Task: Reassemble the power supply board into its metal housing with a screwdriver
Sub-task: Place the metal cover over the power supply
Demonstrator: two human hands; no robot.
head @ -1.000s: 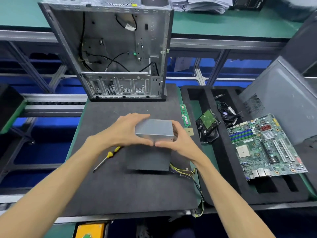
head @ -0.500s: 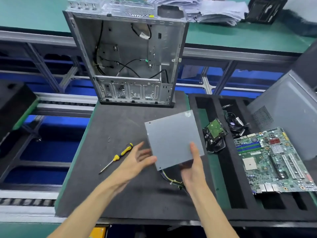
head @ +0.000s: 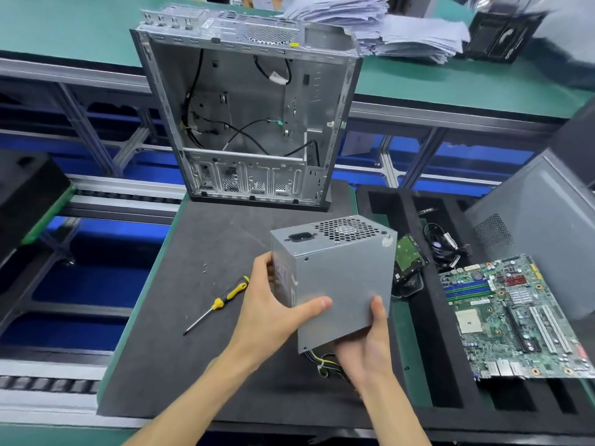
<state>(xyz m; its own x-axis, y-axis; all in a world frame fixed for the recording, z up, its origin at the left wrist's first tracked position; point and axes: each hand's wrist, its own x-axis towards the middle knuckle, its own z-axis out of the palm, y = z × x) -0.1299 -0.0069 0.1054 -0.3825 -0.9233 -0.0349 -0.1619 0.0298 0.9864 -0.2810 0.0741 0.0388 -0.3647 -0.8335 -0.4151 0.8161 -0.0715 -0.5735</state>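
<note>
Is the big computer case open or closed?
Open. The computer case stands on the mat with its side panel off, so you can see loose black cables and bare metal inside.

Screwdriver (head: 216,304) left of power supply (head: 338,281); case (head: 251,101) behind; motherboard (head: 515,320) right.

Grey power supply (head: 341,278), yellow-black screwdriver (head: 222,300), green motherboard (head: 512,317).

Two bare forearms rise from the bottom edge of the view, on the near side of the grey metal box (head: 338,278). No sleeve shows on either (both are uncovered down to the frame edge). The left hand (head: 273,304) and the right hand (head: 367,346) wear no gloves, rings, watch or wrist strap. Fingernails are short and plain.
</note>
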